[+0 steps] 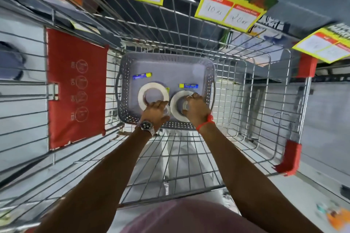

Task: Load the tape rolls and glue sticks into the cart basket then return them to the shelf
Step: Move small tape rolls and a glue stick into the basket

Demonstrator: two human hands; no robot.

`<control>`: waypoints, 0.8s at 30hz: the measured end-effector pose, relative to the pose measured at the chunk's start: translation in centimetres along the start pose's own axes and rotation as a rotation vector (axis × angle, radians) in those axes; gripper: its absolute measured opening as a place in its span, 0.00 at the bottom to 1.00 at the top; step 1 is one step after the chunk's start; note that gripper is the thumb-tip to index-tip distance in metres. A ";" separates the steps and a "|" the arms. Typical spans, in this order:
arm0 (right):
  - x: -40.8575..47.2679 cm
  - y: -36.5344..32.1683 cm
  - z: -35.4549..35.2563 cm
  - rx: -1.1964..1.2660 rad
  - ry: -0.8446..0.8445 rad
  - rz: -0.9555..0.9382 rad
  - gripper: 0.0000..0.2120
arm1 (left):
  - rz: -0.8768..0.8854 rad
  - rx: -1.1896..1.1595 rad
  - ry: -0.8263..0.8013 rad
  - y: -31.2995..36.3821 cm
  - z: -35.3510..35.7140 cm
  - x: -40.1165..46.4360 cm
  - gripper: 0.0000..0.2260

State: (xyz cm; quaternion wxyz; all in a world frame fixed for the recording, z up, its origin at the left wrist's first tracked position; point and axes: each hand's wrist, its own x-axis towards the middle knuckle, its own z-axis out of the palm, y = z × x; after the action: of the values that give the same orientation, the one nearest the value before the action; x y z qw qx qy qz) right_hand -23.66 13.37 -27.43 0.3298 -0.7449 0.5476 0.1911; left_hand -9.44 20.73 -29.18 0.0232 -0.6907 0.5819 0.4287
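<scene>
Reaching into the grey basket point(210, 73), left hand point(156, 108) and right hand point(195, 105) each grip a tape roll.

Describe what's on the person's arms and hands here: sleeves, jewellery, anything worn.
Both forearms are bare, with no sleeves in view. The left wrist carries a metal wristwatch with a dark round dial and a silver link bracelet. The right wrist has a thin red thread band with a knot or small tassel. A ring shows on a finger of the right hand. No gloves.
</scene>
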 end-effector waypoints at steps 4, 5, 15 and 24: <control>0.9 -0.2 0.6 0.023 0.040 -0.021 0.18 | 0.015 -0.022 0.006 -0.9 1.2 0.1 0.26; 1.2 -0.3 0.6 0.035 0.063 -0.030 0.19 | 0.005 -0.033 0.020 -1.0 1.4 0.2 0.26; 7.5 -0.8 -0.1 0.009 0.242 -0.007 0.20 | -0.019 -0.158 0.301 -0.4 0.1 6.4 0.23; 6.4 1.6 -0.5 -0.010 0.276 -0.003 0.22 | -0.017 -0.140 0.285 0.3 -2.3 9.3 0.32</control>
State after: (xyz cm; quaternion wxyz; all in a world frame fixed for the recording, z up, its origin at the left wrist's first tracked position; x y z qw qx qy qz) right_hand -23.09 8.29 -31.66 0.2478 -0.7667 0.5856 0.0888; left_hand -8.82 12.09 -33.36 -0.1044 -0.7494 0.5421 0.3655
